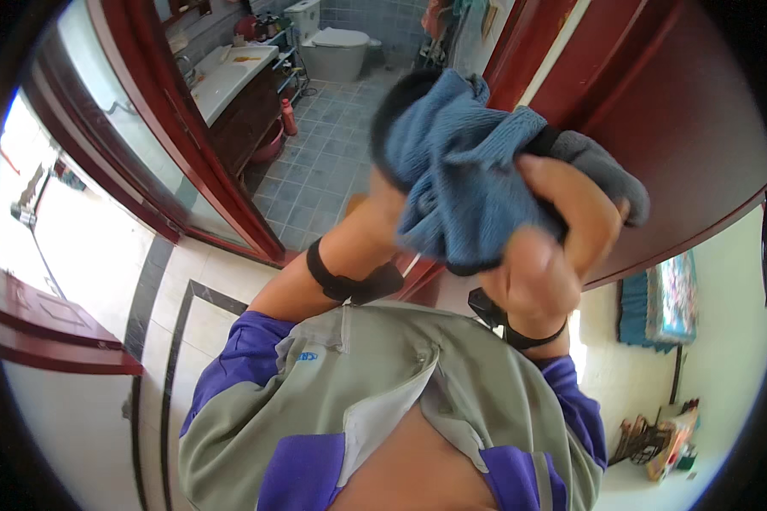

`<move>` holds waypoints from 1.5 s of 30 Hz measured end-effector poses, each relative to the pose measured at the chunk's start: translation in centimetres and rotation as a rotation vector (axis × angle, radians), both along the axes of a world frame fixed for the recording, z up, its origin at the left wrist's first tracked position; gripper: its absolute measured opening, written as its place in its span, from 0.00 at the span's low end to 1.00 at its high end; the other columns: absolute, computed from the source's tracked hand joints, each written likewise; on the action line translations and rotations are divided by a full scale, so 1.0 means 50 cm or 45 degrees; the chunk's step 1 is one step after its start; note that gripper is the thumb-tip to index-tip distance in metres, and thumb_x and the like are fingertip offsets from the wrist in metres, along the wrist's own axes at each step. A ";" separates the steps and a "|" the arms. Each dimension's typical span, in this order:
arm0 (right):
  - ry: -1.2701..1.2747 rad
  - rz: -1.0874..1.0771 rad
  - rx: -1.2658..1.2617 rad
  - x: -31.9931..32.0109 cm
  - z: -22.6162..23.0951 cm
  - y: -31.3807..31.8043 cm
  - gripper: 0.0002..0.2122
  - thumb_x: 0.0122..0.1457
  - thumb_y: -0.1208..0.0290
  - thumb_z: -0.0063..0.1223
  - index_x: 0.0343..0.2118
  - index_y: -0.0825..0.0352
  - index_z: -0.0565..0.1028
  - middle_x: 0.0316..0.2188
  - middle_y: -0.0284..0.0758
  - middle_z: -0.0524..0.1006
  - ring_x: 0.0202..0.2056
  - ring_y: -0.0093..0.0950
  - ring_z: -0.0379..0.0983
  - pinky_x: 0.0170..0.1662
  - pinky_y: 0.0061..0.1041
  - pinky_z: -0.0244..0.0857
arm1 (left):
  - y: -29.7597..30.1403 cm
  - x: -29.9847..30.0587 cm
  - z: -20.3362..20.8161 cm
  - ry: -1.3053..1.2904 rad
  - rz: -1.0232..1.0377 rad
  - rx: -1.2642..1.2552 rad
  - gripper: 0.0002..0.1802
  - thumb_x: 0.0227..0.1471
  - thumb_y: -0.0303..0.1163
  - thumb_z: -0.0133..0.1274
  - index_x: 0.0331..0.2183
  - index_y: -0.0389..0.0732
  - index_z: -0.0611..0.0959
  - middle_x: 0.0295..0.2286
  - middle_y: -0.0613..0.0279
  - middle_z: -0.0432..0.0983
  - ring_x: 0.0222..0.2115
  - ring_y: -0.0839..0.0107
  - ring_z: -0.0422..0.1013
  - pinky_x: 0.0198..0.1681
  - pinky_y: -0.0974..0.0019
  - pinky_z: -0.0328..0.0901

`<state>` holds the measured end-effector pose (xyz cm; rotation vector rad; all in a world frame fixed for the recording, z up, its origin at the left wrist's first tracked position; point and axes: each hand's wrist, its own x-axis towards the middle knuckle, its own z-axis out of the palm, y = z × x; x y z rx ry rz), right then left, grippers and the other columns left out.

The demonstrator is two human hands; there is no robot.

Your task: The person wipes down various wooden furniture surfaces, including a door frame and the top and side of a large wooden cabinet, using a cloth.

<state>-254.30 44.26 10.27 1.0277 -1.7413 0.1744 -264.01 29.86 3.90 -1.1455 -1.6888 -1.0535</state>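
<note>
A bunched blue cloth [464, 162] with dark edging is held up in front of me, with a grey folded part [601, 175] sticking out on its right. My right hand [562, 234] is closed on the cloth's right side, its fingers bent and the thumb blurred. Against the lower left of the cloth lies my left hand [388, 204]; most of its fingers are hidden behind the fabric. Each wrist wears a black strap. Just beyond the cloth stands a dark red door panel [690, 111], and whether the cloth touches it I cannot tell.
At the upper left, a red-framed doorway [158, 111] leads to a blue-tiled bathroom with a white sink [234, 72], a toilet [337, 51], a pink basin [268, 143] and a pink bottle [289, 117]. A covered item with teal cloth [643, 311] stands at the right.
</note>
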 end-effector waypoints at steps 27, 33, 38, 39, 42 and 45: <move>-0.420 0.704 -0.211 -0.247 -0.076 -0.637 0.15 0.43 0.71 0.53 0.38 0.59 0.74 0.37 0.34 0.69 0.34 0.35 0.67 0.36 0.30 0.63 | -0.636 0.002 -0.147 -0.508 0.689 0.209 0.21 0.44 0.28 0.49 0.44 0.37 0.75 0.44 0.50 0.71 0.48 0.51 0.64 0.53 0.55 0.56; -0.808 0.801 -0.177 -0.423 -0.198 -0.734 0.22 0.45 0.79 0.48 0.47 0.62 0.70 0.47 0.45 0.66 0.46 0.48 0.64 0.50 0.39 0.59 | -0.727 -0.104 -0.167 -0.293 1.001 0.182 0.20 0.49 0.30 0.44 0.46 0.35 0.72 0.50 0.45 0.64 0.53 0.45 0.57 0.58 0.52 0.48; -0.405 0.973 -0.364 -0.527 -0.124 -0.838 0.22 0.49 0.82 0.46 0.50 0.62 0.68 0.51 0.49 0.62 0.50 0.49 0.62 0.53 0.39 0.57 | -0.824 -0.228 -0.033 -0.023 1.324 0.017 0.18 0.51 0.35 0.45 0.43 0.37 0.74 0.45 0.44 0.67 0.47 0.45 0.61 0.52 0.50 0.54; -0.501 0.958 -0.339 -0.549 -0.122 -0.843 0.22 0.50 0.81 0.46 0.51 0.61 0.69 0.52 0.48 0.61 0.51 0.49 0.60 0.54 0.38 0.55 | -0.808 -0.251 -0.005 -0.206 1.185 0.277 0.18 0.43 0.32 0.47 0.39 0.37 0.75 0.41 0.42 0.68 0.44 0.41 0.60 0.50 0.47 0.55; -0.513 0.956 -0.224 -0.584 -0.160 -0.860 0.22 0.49 0.81 0.46 0.50 0.60 0.71 0.53 0.46 0.61 0.52 0.47 0.59 0.55 0.39 0.54 | -0.850 -0.324 -0.120 -0.112 1.609 -0.060 0.19 0.45 0.34 0.49 0.42 0.40 0.75 0.42 0.49 0.69 0.45 0.48 0.63 0.51 0.50 0.55; -0.525 0.895 -0.105 -0.591 -0.272 -0.842 0.22 0.45 0.83 0.48 0.45 0.57 0.76 0.48 0.46 0.63 0.49 0.45 0.60 0.52 0.39 0.57 | -0.795 -0.293 -0.205 -0.086 1.507 0.093 0.21 0.45 0.35 0.54 0.43 0.42 0.75 0.42 0.54 0.70 0.46 0.53 0.65 0.51 0.53 0.56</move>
